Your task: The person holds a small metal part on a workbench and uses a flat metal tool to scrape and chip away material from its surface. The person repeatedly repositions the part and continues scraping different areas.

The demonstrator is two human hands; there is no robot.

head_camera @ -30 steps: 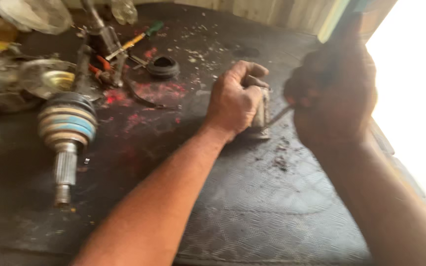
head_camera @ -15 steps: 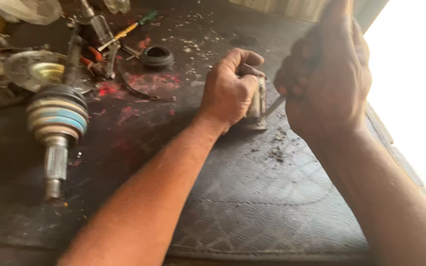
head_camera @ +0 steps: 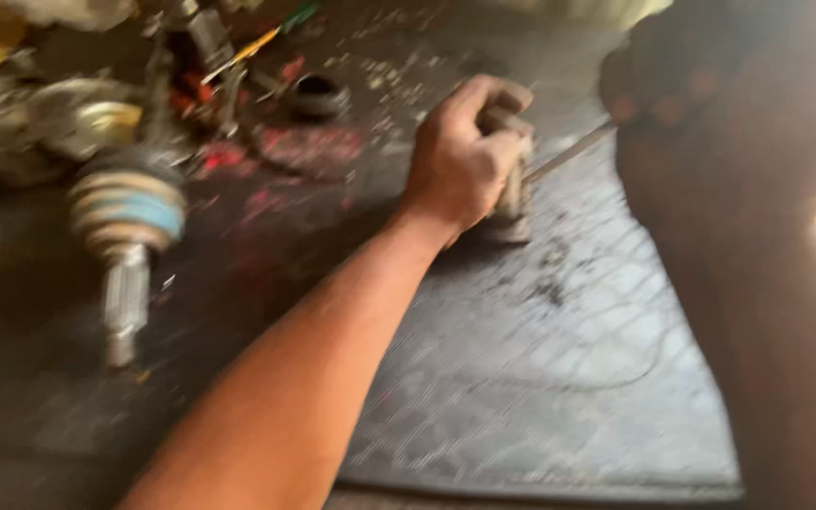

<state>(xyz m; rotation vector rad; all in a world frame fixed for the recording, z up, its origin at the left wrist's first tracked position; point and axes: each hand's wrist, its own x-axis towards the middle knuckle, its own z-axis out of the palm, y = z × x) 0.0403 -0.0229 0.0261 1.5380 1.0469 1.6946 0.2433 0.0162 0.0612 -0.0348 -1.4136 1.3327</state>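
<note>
We see a small metal part [head_camera: 514, 194] standing on the dark textured mat [head_camera: 559, 378], clenched in the left hand [head_camera: 465, 156]. The right hand [head_camera: 682, 90], dark and blurred, grasps a thin rod [head_camera: 569, 151] touching the part. A splined axle joint [head_camera: 127, 227] lies well apart, leftward.

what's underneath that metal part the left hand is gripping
The metal part stands on a dark textured mat, with dark crumbs beside it. The left hand covers its top; the mat directly beneath is hidden.
</note>
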